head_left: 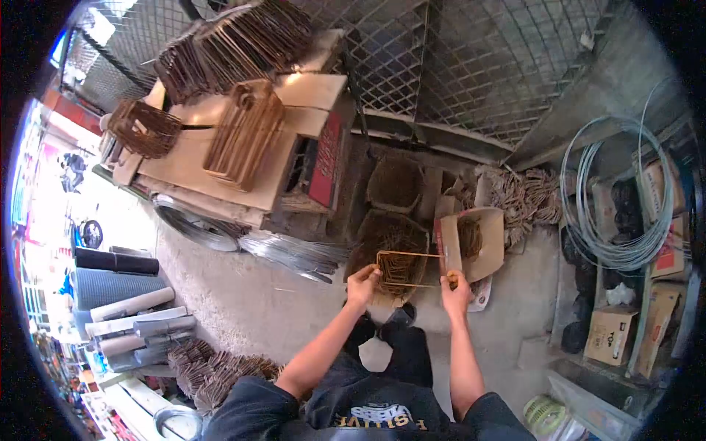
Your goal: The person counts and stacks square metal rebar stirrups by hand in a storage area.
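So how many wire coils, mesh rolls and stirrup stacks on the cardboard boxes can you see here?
Wire coils: 2, grey and green
Mesh rolls: 2, black and grey
Stirrup stacks on the cardboard boxes: 3
Total: 7

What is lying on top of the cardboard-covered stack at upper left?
On the cardboard sheets lie several bundles of rusty bent wire frames, one a rounder tangle at the left edge. Whatever sits beneath the cardboard is mostly covered; only a red-sided box shows.

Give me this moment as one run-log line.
left hand: grips wire frame | right hand: grips frame's other end | below: basket | right: open carton
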The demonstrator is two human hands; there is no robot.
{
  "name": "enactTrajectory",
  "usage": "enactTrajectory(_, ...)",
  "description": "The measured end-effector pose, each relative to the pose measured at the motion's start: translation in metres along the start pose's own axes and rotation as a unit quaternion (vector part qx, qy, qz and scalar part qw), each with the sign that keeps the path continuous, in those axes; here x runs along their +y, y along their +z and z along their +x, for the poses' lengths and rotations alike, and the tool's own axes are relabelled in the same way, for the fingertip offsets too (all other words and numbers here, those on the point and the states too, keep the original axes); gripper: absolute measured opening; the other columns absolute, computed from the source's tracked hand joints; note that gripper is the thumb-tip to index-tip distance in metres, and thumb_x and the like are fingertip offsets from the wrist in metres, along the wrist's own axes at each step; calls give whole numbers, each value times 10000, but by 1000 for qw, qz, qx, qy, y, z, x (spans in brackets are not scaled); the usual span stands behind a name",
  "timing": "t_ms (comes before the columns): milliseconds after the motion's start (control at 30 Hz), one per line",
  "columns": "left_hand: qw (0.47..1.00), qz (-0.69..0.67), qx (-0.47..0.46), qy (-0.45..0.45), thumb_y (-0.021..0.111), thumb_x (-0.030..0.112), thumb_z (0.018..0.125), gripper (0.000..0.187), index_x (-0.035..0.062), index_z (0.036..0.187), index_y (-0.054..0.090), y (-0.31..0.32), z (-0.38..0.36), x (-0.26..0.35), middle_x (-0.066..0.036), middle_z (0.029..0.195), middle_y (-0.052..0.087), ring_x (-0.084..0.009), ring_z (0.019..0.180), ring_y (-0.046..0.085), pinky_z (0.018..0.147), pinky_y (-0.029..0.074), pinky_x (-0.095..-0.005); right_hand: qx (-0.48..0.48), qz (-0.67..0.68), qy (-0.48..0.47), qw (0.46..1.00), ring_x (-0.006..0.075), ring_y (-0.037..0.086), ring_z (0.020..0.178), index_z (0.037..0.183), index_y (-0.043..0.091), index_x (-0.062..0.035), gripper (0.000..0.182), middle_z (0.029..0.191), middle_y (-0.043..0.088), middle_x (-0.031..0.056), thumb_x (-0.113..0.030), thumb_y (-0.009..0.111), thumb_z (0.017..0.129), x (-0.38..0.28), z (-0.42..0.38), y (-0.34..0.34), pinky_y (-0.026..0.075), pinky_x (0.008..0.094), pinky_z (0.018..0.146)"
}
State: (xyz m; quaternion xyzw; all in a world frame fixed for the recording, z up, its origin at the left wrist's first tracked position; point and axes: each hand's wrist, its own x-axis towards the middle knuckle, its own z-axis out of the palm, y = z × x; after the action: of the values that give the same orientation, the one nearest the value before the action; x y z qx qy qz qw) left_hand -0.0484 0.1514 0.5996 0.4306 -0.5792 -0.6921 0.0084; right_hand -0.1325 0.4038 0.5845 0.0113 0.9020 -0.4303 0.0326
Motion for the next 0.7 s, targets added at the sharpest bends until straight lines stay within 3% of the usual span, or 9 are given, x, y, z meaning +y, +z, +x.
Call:
enactTrajectory(133, 996, -6, -50, 74, 718, 137, 1018, 297, -44, 1252, 731, -25, -39, 60, -64, 1097, 782, -109, 999, 693, 907, 543, -283, -46, 48, 19, 998, 198, 657, 770, 1047, 659, -31, 177, 837, 688, 76, -101, 772, 930, -62, 10, -46, 532, 360, 746)
enactTrajectory(200, 993, -30, -49, 104, 741, 159, 1009, 266, -13, 1212, 750, -38, -59, 90, -39, 1059, 774, -90, 974, 673, 866, 541, -268, -116, 151, 17, 982, 209, 647, 776, 1177, 656, -43, 275, 862, 693, 68, -151, 778, 956, -58, 19, -42, 532, 386, 802)
enactTrajectory(333, 973, 61, -8, 223, 735, 151, 978, 235, -21, 1138, 753, -66, -100, 159, 13, 849, 711, -61, 797, 600, 742, 506, -265, -168, 195, 4, 966, 181, 633, 784, 1268, 614, -48, 319, 889, 692, 75, -133, 742, 988, -148, 3, -62, 531, 370, 780)
enactTrajectory(400, 945, 115, 22, 306, 735, 156, 961, 232, -11, 1122, 751, -86, -116, 197, -19, 800, 683, -59, 771, 582, 724, 498, -269, -111, 201, -77, 970, 170, 632, 800, 1333, 582, -73, 354, 927, 693, 76, -126, 714, 1009, -170, -9, -52, 529, 368, 750)
enactTrajectory(467, 913, 175, 56, 364, 740, 140, 923, 222, 35, 1116, 768, -107, -118, 231, -123, 835, 721, -148, 780, 657, 755, 528, -321, -129, 216, -60, 966, 199, 655, 849, 1339, 586, -76, 345, 997, 706, 92, -123, 699, 1017, -210, -24, -55, 540, 376, 774)
enactTrajectory(533, 865, 195, 86, 454, 743, 135, 912, 217, 56, 1110, 782, -126, -116, 266, -158, 917, 765, -245, 843, 715, 796, 545, -358, -114, 142, -186, 965, 234, 677, 897, 1314, 624, -62, 306, 1053, 717, 107, -115, 685, 1019, -238, -34, -52, 550, 383, 814)
enactTrajectory(600, 846, 220, 81, 480, 742, 140, 912, 215, 59, 1106, 786, -143, -117, 308, -163, 929, 767, -276, 862, 720, 805, 548, -374, -114, 152, -192, 963, 283, 683, 948, 1263, 681, -49, 265, 1081, 724, 121, -88, 685, 1002, -267, -38, -44, 548, 409, 866)
enactTrajectory(667, 825, 247, 72, 503, 741, 145, 911, 214, 61, 1102, 790, -162, -119, 346, -168, 942, 770, -307, 881, 724, 814, 550, -389, -29, 89, -327, 940, 249, 672, 928, 1208, 715, -34, 250, 1019, 714, 124, -38, 710, 958, -296, -44, -32, 541, 380, 828)
enactTrajectory(700, 825, 275, 64, 489, 737, 153, 914, 213, 60, 1098, 789, -171, -118, 366, -164, 939, 768, -319, 880, 718, 812, 549, -399, -5, 86, -356, 930, 312, 667, 912, 1192, 734, -34, 286, 1026, 715, 136, -4, 726, 908, -311, -45, -26, 539, 398, 833)
